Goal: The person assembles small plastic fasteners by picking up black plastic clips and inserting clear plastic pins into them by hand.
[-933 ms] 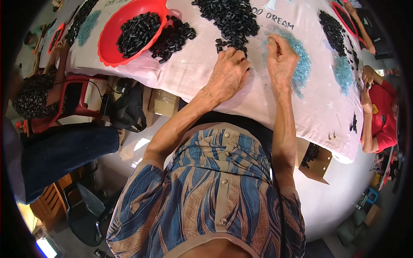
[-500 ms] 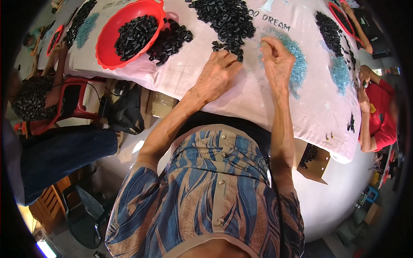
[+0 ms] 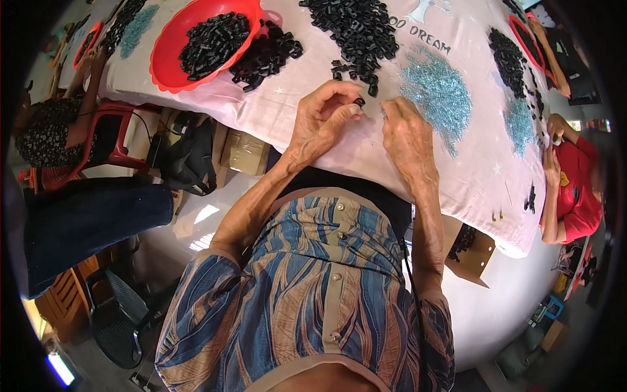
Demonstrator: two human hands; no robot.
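Between the thumb and fingers of my left hand (image 3: 318, 123) is a small black plastic piece (image 3: 359, 102). My right hand (image 3: 410, 138) is just to its right, fingertips pinched and turned toward the piece; whatever they hold is too small to make out. Beyond both hands lies a heap of similar black plastic pieces (image 3: 358, 36) on the pale pink tablecloth (image 3: 294, 72). A spread of tiny shiny blue pieces (image 3: 439, 95) lies past my right hand. At the far left stands a scalloped red basin (image 3: 162, 55) holding more black pieces, with another black pile (image 3: 269, 55) against its side.
Farther right are another black heap (image 3: 508, 59) and blue heap (image 3: 519, 124), near a person in a red shirt (image 3: 575, 189). An open cardboard box (image 3: 471, 258) sits below the table edge. At left are a black bag (image 3: 192, 157) and a red chair (image 3: 98, 140).
My left hand has come up from the black heap with a black piece pinched in it. My right hand has moved from beside the blue pieces down toward my left hand.
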